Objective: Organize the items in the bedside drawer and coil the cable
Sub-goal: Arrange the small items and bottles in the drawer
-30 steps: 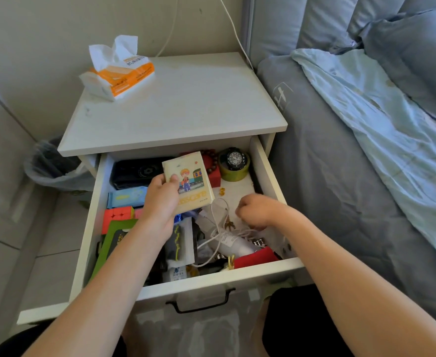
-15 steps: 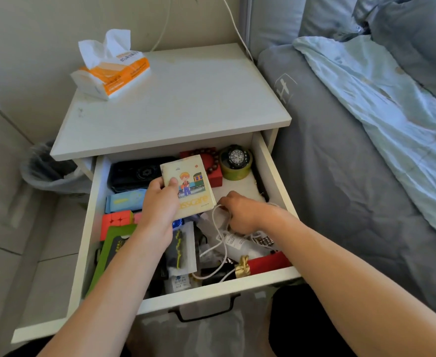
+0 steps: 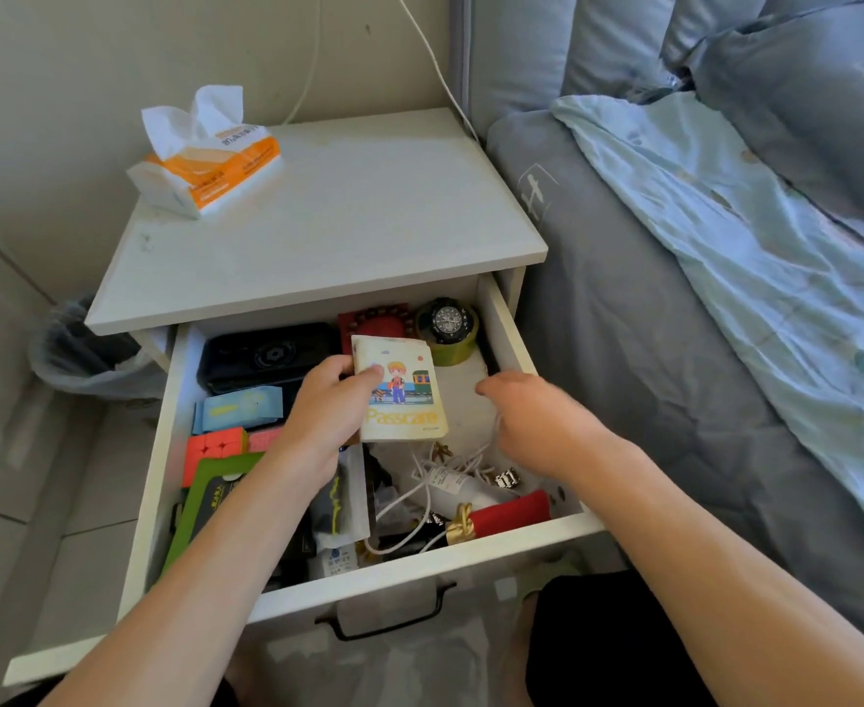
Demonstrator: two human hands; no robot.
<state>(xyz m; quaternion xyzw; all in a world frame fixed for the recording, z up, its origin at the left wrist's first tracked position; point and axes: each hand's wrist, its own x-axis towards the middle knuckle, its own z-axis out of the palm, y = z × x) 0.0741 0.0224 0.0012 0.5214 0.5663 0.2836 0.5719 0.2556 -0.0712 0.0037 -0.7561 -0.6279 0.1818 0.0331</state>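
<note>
Drawer (image 3: pixel 509 344) bare by right wall; left hand (image 3: pixel 325 405) grip round booklet (image 3: pixel 401 395).

A white bedside table (image 3: pixel 348 222) stands against a plain beige wall (image 3: pixel 88 58), daylight falling across its top. At three o'clock, a bed (image 3: pixel 649 375) with grey sheets and a pale blue quilt (image 3: pixel 756 278). At nine o'clock, a lined bin (image 3: pixel 77 359) on floor tiles (image 3: pixel 21 502).

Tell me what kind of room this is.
Most likely a bedroom: a white wooden bedside cabinet with its cluttered drawer pulled open stands right beside a bed with grey bedding and a pale blue quilt.
</note>
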